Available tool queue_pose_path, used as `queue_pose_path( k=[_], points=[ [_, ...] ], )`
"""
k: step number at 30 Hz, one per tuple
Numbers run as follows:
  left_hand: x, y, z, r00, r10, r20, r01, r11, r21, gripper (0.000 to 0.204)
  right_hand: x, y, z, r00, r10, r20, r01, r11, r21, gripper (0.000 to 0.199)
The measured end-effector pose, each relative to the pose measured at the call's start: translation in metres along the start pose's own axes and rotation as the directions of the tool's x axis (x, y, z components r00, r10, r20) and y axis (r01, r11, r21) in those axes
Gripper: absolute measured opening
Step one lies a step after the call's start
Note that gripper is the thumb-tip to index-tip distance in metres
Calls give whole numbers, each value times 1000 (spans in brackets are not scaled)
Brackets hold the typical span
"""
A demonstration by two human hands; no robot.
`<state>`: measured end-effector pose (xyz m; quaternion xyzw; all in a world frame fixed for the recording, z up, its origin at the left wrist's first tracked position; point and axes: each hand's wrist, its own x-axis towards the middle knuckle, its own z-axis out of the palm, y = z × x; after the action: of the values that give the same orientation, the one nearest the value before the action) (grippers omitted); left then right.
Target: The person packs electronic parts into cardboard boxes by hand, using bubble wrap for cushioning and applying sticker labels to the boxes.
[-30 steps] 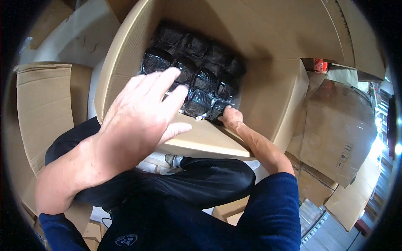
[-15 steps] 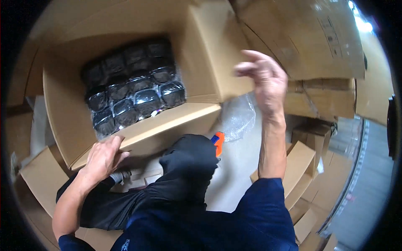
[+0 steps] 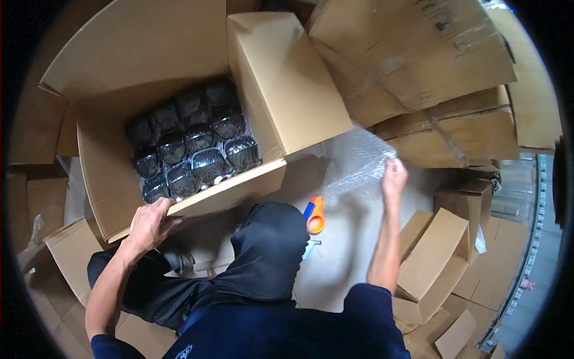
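Note:
A large open cardboard box (image 3: 100,161) stands in front of me, tilted, with its flaps spread. Inside lie rows of black rounded items (image 3: 185,142) under clear plastic wrap; what they are I cannot tell. My left hand (image 3: 150,226) grips the box's near edge at its left end, fingers over the rim. Off to the right, my right hand (image 3: 394,177) pinches the corner of a sheet of bubble wrap (image 3: 354,164). The sheet stretches from my fingers back toward the box's right side, where a flap hides part of it.
An orange and blue tape dispenser (image 3: 315,215) lies on the floor by my knee. Flattened cardboard (image 3: 412,54) and a stacked carton (image 3: 472,128) stand at the far right. An open smaller box (image 3: 433,257) sits to my right; more cardboard (image 3: 75,251) lies at the left.
My right hand has come down from above the box's right flap and taken hold of the bubble wrap. The right flap has swung outward. My left hand stays on the box edge.

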<state>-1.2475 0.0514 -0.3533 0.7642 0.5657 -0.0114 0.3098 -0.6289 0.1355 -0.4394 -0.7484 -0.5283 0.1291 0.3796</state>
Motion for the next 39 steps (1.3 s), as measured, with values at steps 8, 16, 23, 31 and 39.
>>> queue_pose_path(
  k=[8,16,23,31,39],
  points=[
    [57,135,9,616,351,-706,-463,885,36,86,14,-279,-140,956,-30,293,-205,649,733,39],
    [68,211,-99,-29,214,-976,-601,777,188,27,-58,-445,-153,820,-349,453,-187,586,789,41],
    [-60,103,-234,181,471,-864,-506,797,329,23,10,-444,-107,836,-450,314,483,875,-31,35],
    [-107,88,-264,534,293,-793,173,880,442,12,-206,-577,1,324,-942,84,925,334,182,106],
    [-112,28,-246,642,247,-726,196,862,467,12,-178,-568,113,297,-938,180,955,292,-58,44]
  ],
)
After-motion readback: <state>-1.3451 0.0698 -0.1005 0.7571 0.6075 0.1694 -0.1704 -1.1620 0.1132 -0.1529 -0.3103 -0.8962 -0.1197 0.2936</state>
